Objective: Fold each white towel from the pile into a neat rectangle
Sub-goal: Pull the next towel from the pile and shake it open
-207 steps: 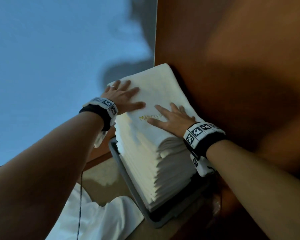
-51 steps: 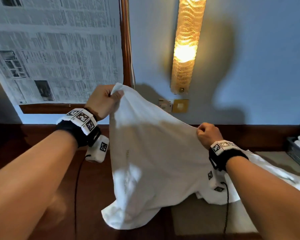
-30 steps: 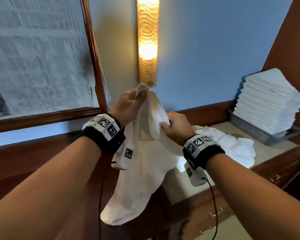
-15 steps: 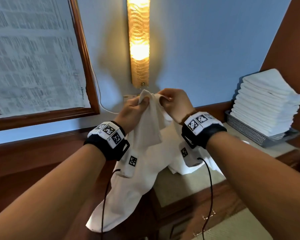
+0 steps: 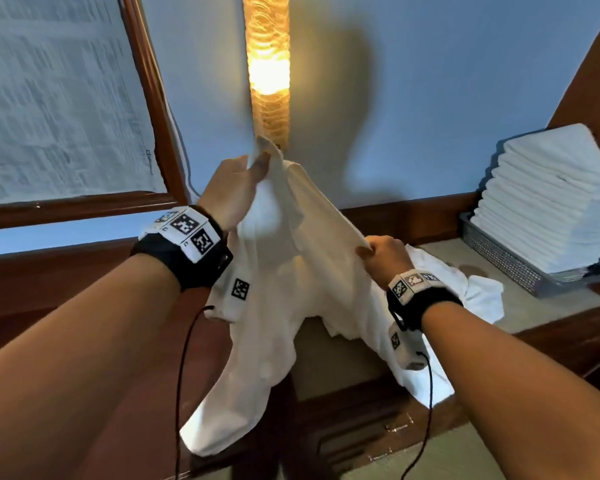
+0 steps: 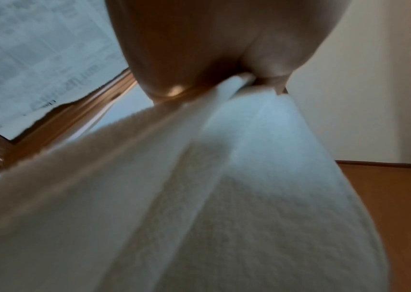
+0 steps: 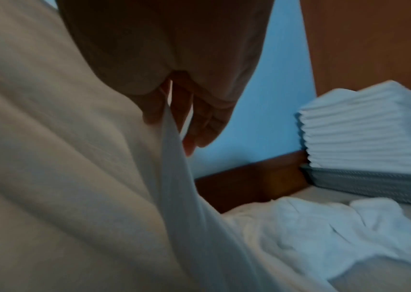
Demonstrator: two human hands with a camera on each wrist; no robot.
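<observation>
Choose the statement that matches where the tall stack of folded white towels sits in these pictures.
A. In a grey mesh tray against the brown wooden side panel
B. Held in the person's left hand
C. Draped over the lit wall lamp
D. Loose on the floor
A: the tall stack of folded white towels rests in the grey mesh tray at the countertop's far right, beside the brown wooden side panel.

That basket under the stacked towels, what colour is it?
Grey, with a woven-looking texture; the basket shows best in the right wrist view.
</observation>
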